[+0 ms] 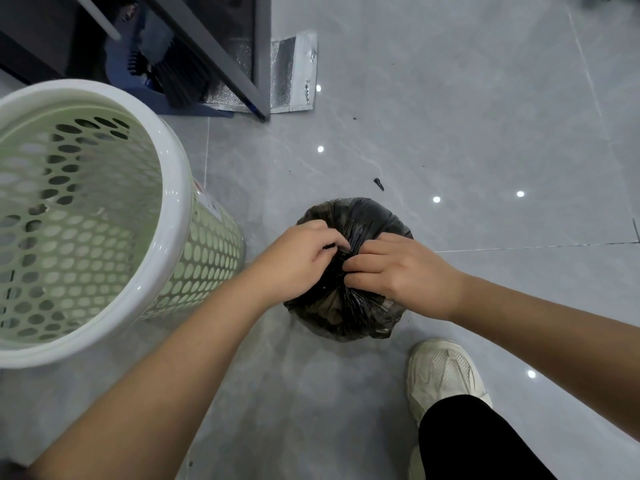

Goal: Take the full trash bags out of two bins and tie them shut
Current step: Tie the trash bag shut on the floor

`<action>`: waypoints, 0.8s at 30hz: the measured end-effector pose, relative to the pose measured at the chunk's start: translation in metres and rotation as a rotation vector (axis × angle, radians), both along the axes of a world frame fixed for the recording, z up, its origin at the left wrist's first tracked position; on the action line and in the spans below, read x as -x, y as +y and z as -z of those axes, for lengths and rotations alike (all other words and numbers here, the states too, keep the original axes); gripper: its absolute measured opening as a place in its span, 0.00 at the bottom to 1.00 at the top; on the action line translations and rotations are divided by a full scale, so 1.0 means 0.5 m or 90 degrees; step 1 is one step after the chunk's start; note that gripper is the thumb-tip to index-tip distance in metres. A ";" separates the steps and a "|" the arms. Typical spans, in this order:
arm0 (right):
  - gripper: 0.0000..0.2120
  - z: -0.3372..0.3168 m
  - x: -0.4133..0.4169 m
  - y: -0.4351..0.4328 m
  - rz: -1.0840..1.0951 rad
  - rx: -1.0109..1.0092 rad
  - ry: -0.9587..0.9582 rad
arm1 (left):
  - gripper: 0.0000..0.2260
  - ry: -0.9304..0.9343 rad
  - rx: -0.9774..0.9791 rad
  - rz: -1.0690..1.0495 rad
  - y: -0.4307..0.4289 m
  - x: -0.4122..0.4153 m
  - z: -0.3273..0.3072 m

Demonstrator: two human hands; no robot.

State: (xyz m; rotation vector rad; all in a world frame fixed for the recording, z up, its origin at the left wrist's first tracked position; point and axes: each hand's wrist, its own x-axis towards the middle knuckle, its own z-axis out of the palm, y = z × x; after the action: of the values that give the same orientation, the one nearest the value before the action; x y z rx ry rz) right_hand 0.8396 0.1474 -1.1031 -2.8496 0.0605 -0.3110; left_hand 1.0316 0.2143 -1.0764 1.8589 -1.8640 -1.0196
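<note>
Two hands are working at the gathered neck of a black trash bag (pixel 349 317), which is sitting on the grey floor (pixel 450 116) just to the right of a green perforated bin (pixel 180 209). The left hand (pixel 301 258) is clenching round one bunch of the black film, fingers curled into the folds. The right hand (pixel 398 268) is pinching the other bunch from the opposite side, and the two hands are meeting over the neck.

That grip appears to be serving the knot: each hand is taking one side of the mouth so the two can be crossed and pulled tight, while the bag's weight on the floor is steadying it. The bag is standing upright, its neck pointing up at the camera. Its long axis is running from floor to neck, so it is showing nearly end-on as a round bulge.

The bin is standing with no liner visible inside, suggesting this bag is the one from it. A pale shoe (pixel 443 372) is planted to the right of the bin, beyond the bag. A broom (pixel 180 74) is lying behind the bin, under dark furniture. No second bin is showing.
</note>
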 end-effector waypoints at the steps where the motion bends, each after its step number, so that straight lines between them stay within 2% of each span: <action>1: 0.13 -0.002 -0.002 -0.002 0.001 0.000 -0.001 | 0.09 -0.046 0.004 0.010 0.000 0.001 0.002; 5: 0.11 -0.007 -0.002 -0.010 0.000 -0.019 -0.006 | 0.13 -0.149 0.043 0.023 0.000 -0.001 0.007; 9: 0.11 -0.011 -0.003 -0.008 -0.006 -0.036 -0.001 | 0.15 -0.146 0.027 0.010 -0.004 -0.002 0.000; 11: 0.11 -0.013 -0.003 -0.007 -0.006 -0.047 -0.001 | 0.10 -0.061 -0.012 -0.035 -0.004 0.001 -0.001; 13: 0.11 -0.015 -0.004 -0.005 -0.003 -0.060 0.000 | 0.03 0.095 -0.072 -0.118 -0.004 0.006 0.001; 16: 0.09 -0.018 -0.005 0.000 0.014 -0.107 -0.010 | 0.16 0.258 -0.190 -0.202 -0.005 0.020 0.003; 17: 0.08 -0.019 -0.004 0.001 0.024 -0.136 -0.014 | 0.17 0.307 -0.222 -0.238 -0.006 0.023 0.001; 19: 0.08 -0.021 -0.001 0.001 0.048 -0.210 -0.019 | 0.14 0.397 -0.268 -0.296 -0.008 0.022 -0.005; 22: 0.08 -0.023 0.005 -0.004 0.100 -0.323 -0.032 | 0.07 0.441 -0.291 -0.260 -0.002 0.011 -0.004; 24: 0.06 -0.023 0.009 -0.004 0.159 -0.433 -0.043 | 0.11 0.430 -0.290 -0.257 0.004 0.008 0.005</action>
State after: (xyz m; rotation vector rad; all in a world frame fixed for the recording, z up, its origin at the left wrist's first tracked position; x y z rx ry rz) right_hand 0.8350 0.1451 -1.0914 -2.1537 0.4245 -0.3547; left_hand 1.0276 0.2161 -1.0791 1.6877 -0.8816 -1.7284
